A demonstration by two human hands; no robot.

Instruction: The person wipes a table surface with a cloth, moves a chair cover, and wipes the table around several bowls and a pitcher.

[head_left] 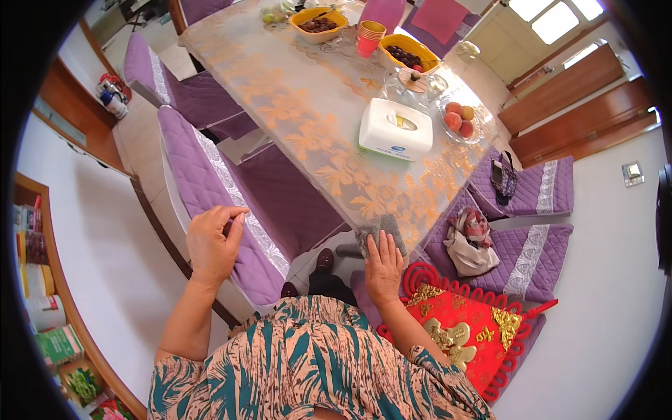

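At the near corner of the dining table (287,119), my right hand (383,271) presses a folded grey cloth (380,227) against the tabletop, its fingers lying straight over the cloth. My left hand (215,245) is raised over the purple quilted chair (199,185) left of the table. Its fingers are curled, the thumb close to the forefinger, and nothing shows between them. A clear cover with a gold leaf pattern lies on the table. Beyond the cloth stands a white tissue box (396,129).
Farther back are a fruit plate (460,119), yellow bowls (318,26) of dark fruit, stacked cups (369,38) and a lidded glass dish (408,85). On the right, purple chairs hold a beige bag (470,248) and a red cushion-like ornament (462,329). A bookshelf (42,280) stands left.
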